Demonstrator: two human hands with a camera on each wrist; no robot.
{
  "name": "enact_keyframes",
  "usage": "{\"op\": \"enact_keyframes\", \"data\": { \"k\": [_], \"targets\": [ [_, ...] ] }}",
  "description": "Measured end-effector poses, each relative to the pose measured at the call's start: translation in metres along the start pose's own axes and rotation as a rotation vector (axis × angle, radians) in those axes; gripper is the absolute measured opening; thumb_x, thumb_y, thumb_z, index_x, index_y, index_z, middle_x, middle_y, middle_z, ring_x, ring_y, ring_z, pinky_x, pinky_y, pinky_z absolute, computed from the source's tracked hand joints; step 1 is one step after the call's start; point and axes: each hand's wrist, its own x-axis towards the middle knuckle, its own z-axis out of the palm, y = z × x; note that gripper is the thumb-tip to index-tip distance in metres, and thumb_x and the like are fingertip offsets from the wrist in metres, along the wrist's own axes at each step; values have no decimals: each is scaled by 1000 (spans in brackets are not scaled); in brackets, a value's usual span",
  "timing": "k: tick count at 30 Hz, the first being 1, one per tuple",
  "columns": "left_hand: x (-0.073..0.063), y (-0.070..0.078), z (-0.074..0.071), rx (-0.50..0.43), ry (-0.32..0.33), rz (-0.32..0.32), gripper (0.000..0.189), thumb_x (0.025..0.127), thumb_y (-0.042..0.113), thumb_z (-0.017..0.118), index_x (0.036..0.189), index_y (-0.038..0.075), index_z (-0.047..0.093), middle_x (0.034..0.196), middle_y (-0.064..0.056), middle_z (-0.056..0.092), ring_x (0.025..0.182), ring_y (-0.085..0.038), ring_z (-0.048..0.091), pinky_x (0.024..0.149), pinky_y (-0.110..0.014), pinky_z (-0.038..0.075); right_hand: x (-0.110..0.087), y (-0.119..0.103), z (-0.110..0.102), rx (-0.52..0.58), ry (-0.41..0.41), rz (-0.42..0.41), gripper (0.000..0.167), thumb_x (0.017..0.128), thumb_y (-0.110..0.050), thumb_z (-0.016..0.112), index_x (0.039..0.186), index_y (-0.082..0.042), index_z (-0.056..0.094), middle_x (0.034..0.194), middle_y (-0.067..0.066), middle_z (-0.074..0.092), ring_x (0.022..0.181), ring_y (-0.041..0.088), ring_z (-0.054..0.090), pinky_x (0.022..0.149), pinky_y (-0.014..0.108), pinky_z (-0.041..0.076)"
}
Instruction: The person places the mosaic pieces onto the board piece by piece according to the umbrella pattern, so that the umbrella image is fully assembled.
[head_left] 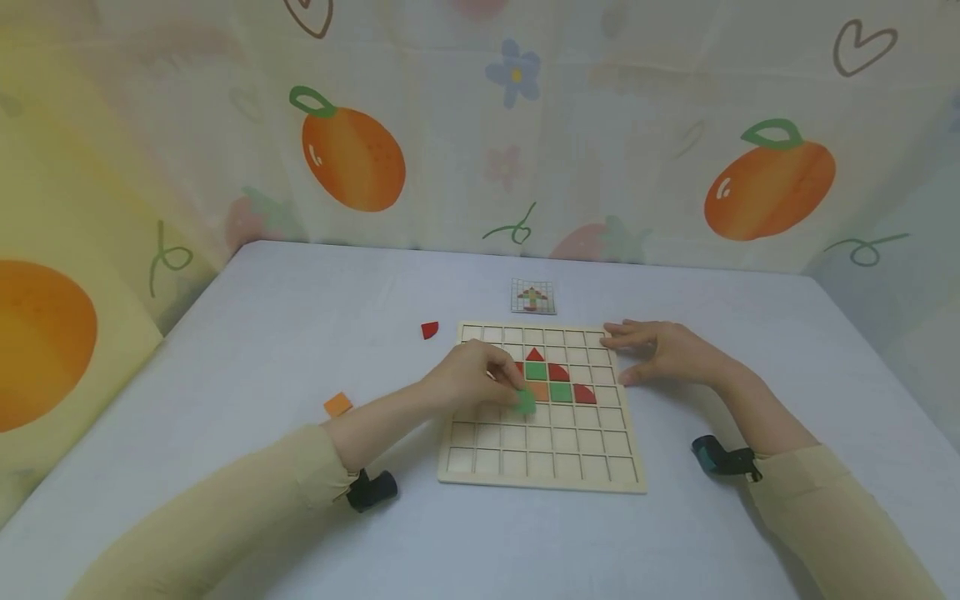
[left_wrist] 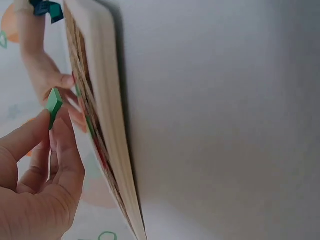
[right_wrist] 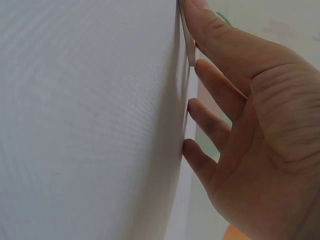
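Observation:
My left hand [head_left: 474, 377] pinches a green square tile [head_left: 526, 402] between thumb and fingertips, over the middle of a wooden grid board [head_left: 487, 463]. In the left wrist view the green tile [left_wrist: 55, 104] stands on edge, raised off the board. Just beyond it on the grid lie a red triangle [head_left: 534, 355], a green square [head_left: 536, 372], an orange square [head_left: 537, 392], another green square [head_left: 560, 392] and red quarter-round tiles [head_left: 585, 394]. The left fingers partly cover one red piece. My right hand [head_left: 667, 352] rests at the board's right edge, fingers extended.
Behind the board lies a small pattern card [head_left: 533, 297] with a coloured figure on a grid. A loose red quarter-round tile [head_left: 430, 331] sits off the board's far left corner. An orange square tile [head_left: 338, 405] lies beside the left forearm on the white table [head_left: 300, 292].

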Motion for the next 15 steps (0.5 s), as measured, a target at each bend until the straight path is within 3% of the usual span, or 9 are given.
{"op": "enact_keyframes", "data": {
  "k": [4, 10, 15],
  "targets": [
    [5, -1, 9, 21, -15, 3, 8, 73, 18, 76, 76, 23, 71, 77, 8, 65, 82, -11, 55, 73, -27, 45, 0, 0, 0, 8, 1, -9, 72, 60, -52, 78, 124, -26, 59, 142, -3, 43, 137, 28, 26, 106, 57, 18],
    [9, -1, 17, 60, -17, 28, 9, 73, 17, 76, 77, 22, 71, 73, 10, 65, 79, -9, 56, 72, -25, 45, 0, 0, 1, 22, -1, 1, 72, 60, -52, 78, 124, -26, 59, 142, -3, 42, 138, 28, 25, 106, 57, 18],
    [9, 2, 20, 71, -10, 13, 8, 73, 16, 76, 77, 20, 71, 70, 9, 66, 76, -9, 58, 70, -25, 46, 0, 0, 1, 27, -2, 16, 71, 61, -51, 78, 125, -27, 58, 142, -3, 42, 138, 28, 24, 106, 57, 18]
  ]
}}
